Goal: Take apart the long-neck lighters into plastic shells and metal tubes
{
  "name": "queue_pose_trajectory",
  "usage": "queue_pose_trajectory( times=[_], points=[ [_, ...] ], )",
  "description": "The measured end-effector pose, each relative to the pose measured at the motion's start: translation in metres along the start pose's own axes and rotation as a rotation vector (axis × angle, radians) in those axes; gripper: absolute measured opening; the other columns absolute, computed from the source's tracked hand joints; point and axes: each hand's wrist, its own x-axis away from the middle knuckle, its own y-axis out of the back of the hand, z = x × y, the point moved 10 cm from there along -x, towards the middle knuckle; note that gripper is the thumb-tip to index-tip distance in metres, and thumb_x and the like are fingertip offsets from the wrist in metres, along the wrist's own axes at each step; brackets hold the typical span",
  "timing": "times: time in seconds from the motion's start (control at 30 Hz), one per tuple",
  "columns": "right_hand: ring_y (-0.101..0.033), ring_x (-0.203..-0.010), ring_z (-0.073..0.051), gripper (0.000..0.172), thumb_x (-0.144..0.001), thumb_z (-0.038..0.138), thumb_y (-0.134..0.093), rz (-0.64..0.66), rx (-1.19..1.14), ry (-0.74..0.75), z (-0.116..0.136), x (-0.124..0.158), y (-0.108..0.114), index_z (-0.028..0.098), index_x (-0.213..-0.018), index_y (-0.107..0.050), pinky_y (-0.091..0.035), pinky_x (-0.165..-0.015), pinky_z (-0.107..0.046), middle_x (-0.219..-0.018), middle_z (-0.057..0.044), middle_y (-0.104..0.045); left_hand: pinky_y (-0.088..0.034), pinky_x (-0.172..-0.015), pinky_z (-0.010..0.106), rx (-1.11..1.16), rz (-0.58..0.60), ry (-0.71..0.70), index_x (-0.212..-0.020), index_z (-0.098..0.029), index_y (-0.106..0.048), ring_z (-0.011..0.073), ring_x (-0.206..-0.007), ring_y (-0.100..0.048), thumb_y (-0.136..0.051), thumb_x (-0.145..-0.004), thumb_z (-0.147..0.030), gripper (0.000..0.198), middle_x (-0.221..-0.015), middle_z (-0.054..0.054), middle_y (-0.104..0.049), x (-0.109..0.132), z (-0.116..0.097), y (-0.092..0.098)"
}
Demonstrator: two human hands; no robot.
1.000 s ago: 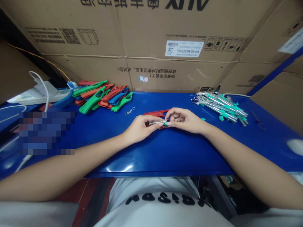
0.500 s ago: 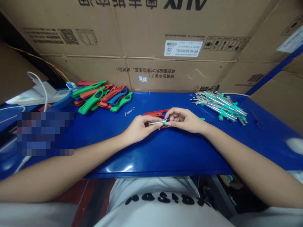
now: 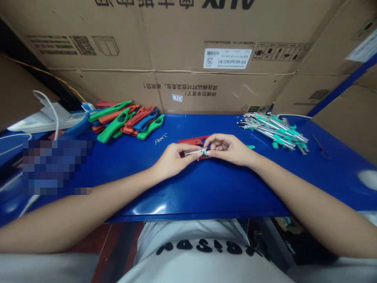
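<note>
Over the middle of the blue table, my left hand [image 3: 172, 160] is closed around a short silver tube with a green end [image 3: 192, 152]. The thumb and fingers of my right hand [image 3: 228, 148] pinch at the tube's green end, where a thin pale wire seems to show. Just behind and under both hands lies a red plastic handle shell [image 3: 188, 140] with its hollow inside up, partly covered by the fingers. A small green piece [image 3: 250, 147] rests on the table right beside my right hand.
Red, green, blue and orange handle shells [image 3: 126, 122] are heaped at the back left, with several thin metal bits [image 3: 160, 138] nearby. A pile of silver tubes with green fittings [image 3: 273, 131] lies at the back right. Cardboard [image 3: 176, 59] walls the rear; a power strip [image 3: 44, 121] sits left.
Both hands keep nearly the same place and hold on the tube. My right fingers have shifted very slightly at the green end; the view has tilted a little.
</note>
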Motion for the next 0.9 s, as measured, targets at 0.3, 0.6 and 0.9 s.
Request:
queue_pose_trajectory(
  times=[0.3,0.6,0.9],
  points=[
    [-0.049,-0.058,-0.009,0.036,-0.082,0.044,-0.078,-0.012,-0.005,-0.004,0.0012,0.0008,0.0031,0.017,-0.104,-0.068,-0.037,-0.055,-0.023,-0.068,0.003,-0.060,-0.059,-0.086,0.034,0.036,-0.003,0.014,-0.110,-0.015,-0.079,0.0246,-0.094,-0.075,-0.073,-0.086,-0.044,0.038,-0.105,0.009,-0.080,-0.0010,0.0027,0.0017],
    [-0.045,-0.055,-0.008,0.034,-0.080,0.040,-0.080,-0.022,-0.008,0.028,0.0037,0.0008,0.0026,0.018,-0.102,-0.068,-0.036,-0.054,-0.024,-0.065,0.005,-0.055,-0.058,-0.085,0.032,0.068,0.020,0.025,-0.110,-0.015,-0.078,0.0223,-0.092,-0.074,-0.074,-0.086,-0.045,0.039,-0.101,0.008,-0.080,-0.0008,0.0043,-0.0005],
    [-0.045,-0.056,-0.008,0.030,-0.083,0.038,-0.077,-0.020,-0.012,0.058,0.0056,0.0000,0.0027,0.018,-0.104,-0.069,-0.035,-0.054,-0.023,-0.066,0.005,-0.056,-0.058,-0.084,0.031,0.051,0.018,0.011,-0.111,-0.016,-0.079,0.0218,-0.090,-0.074,-0.073,-0.087,-0.042,0.036,-0.101,0.008,-0.080,-0.0003,0.0007,-0.0004]
  ],
)
